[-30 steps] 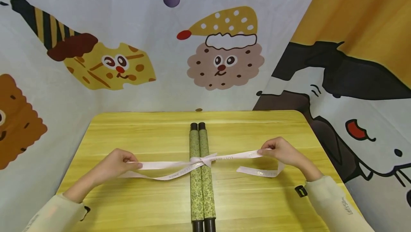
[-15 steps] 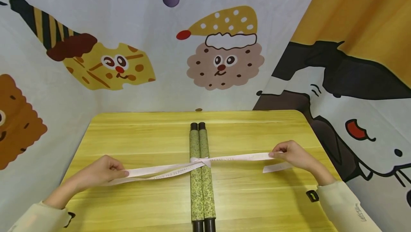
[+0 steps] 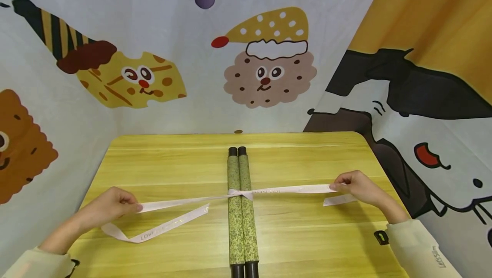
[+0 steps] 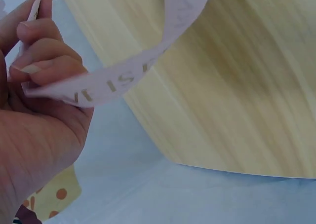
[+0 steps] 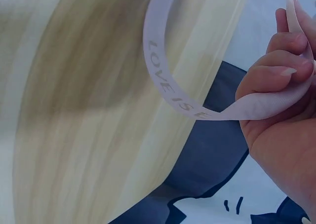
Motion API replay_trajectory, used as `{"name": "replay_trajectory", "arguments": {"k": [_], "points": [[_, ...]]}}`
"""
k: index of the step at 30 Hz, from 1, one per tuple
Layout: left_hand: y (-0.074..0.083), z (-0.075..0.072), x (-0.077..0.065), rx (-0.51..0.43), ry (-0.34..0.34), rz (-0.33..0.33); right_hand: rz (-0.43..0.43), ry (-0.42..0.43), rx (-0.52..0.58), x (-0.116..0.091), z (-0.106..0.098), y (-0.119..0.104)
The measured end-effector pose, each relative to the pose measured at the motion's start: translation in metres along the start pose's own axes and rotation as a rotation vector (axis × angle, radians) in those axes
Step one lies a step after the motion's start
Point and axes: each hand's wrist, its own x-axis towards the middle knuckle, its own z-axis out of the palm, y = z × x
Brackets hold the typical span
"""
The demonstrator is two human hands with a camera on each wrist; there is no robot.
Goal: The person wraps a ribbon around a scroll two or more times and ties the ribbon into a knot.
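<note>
Two slim, round rods, a left-hand green-patterned rod with black ends [image 3: 235,226] and a right-hand green-patterned rod with black ends [image 3: 250,226], lie side by side, lengthwise, at the middle of a yellow wood-grain table [image 3: 161,162]; a pale pink, flat fabric ribbon with printed lettering [image 3: 241,193] crosses over both rods near their mid-length; whether that crossing is a complete half knot cannot be told from these views.

The left hand [image 3: 105,209] pinches one length of the ribbon between thumb and forefinger, with the other fingers curled in over it; the right hand [image 3: 360,187] pinches the opposite length in the same manner, its remaining fingers likewise curled; neither grip shows slack, and both hands are well apart from the rods. Between the hands the ribbon runs nearly straight; beyond the left hand a loose left tail [image 3: 169,226] bends back toward the rods, its tip short of them; beyond the right hand a loose right tail [image 3: 340,200] shows below the fingers.

The step in hand appears to be tightening the first tie around the pair; the next move probably calls for even, opposed tension until the crossing seats firmly, then bringing both lengths inward for a second knot or bow; uneven pull could roll or shift the rods.
</note>
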Motion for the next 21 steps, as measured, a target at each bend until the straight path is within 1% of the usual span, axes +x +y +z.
{"name": "replay_trajectory", "arguments": {"k": [4, 7, 11, 15, 19, 21], "points": [[-0.011, 0.006, 0.003, 0.034, 0.014, 0.026, 0.001, -0.018, 0.025, 0.000, 0.003, 0.006], [-0.021, 0.011, 0.006, 0.085, 0.019, 0.040, 0.000, -0.023, 0.037, 0.001, 0.007, 0.010], [-0.030, 0.015, 0.009, 0.176, 0.055, 0.065, 0.009, -0.020, 0.035, 0.003, 0.013, 0.014], [-0.035, 0.018, 0.011, 0.220, 0.073, 0.079, 0.019, -0.025, 0.022, 0.005, 0.019, 0.016], [-0.037, 0.020, 0.012, 0.225, 0.059, 0.060, 0.024, -0.017, 0.006, 0.007, 0.024, 0.020], [-0.037, 0.021, 0.012, 0.228, 0.054, 0.062, 0.023, -0.012, -0.004, 0.008, 0.026, 0.022]]}}
